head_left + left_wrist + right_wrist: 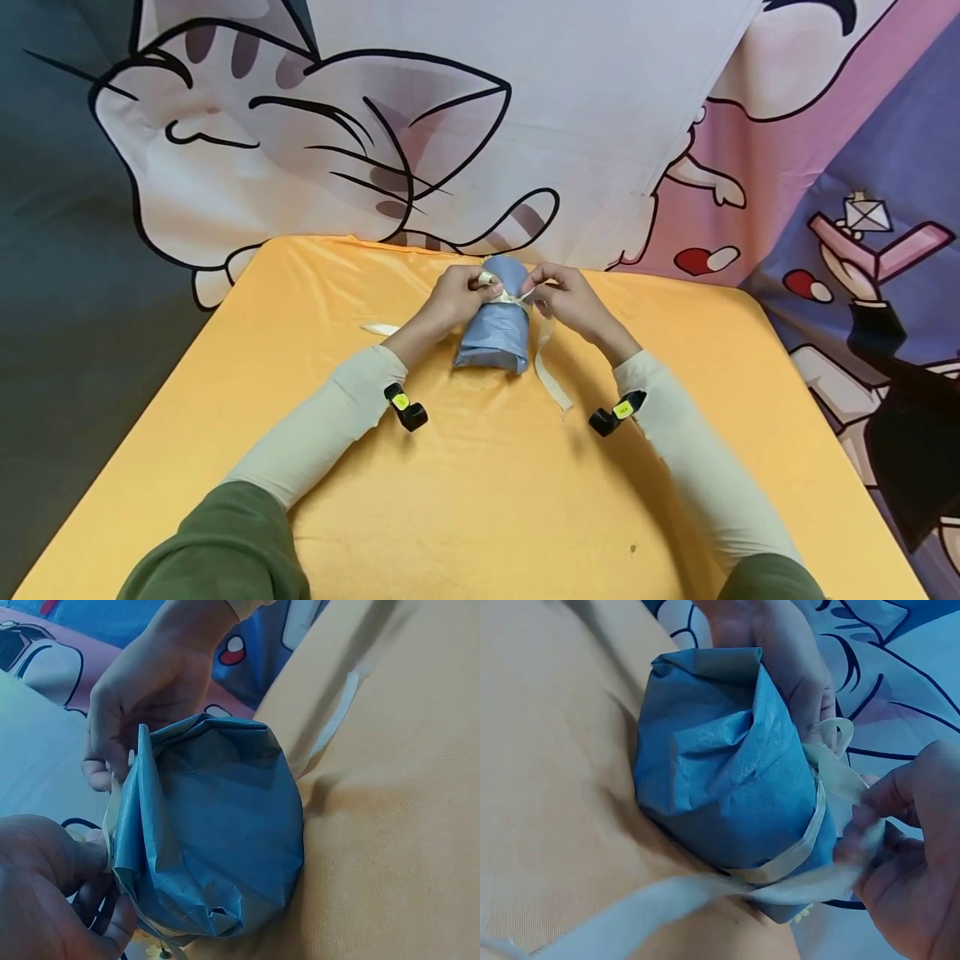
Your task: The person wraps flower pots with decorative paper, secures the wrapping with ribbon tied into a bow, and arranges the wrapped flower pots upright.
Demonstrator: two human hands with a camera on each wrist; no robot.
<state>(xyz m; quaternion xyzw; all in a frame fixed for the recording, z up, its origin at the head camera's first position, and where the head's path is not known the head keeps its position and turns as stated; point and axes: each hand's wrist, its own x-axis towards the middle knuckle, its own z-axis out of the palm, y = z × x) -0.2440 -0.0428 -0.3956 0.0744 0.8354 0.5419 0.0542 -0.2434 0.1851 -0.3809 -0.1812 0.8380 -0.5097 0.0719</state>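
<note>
A bundle wrapped in blue paper (493, 333) lies on the table, its folded end facing me. Cream ribbon (784, 859) circles it and crosses at a knot on top. My left hand (453, 298) pinches a small ribbon loop (843, 735) at the left of the knot. On the other side, my right hand (566, 302) pinches the ribbon between thumb and fingers, close against the wrap. One ribbon tail (553, 385) hangs from the right side onto the cloth. The left wrist view hides most of the knot behind the paper.
Yellow cloth (465, 492) covers the table. Another ribbon end (381, 328) lies left of the bundle, partly behind my left wrist. Small yellow flowers (801, 913) peek out at the bundle's far end. A cat-printed curtain (600, 125) hangs right behind the table's far edge.
</note>
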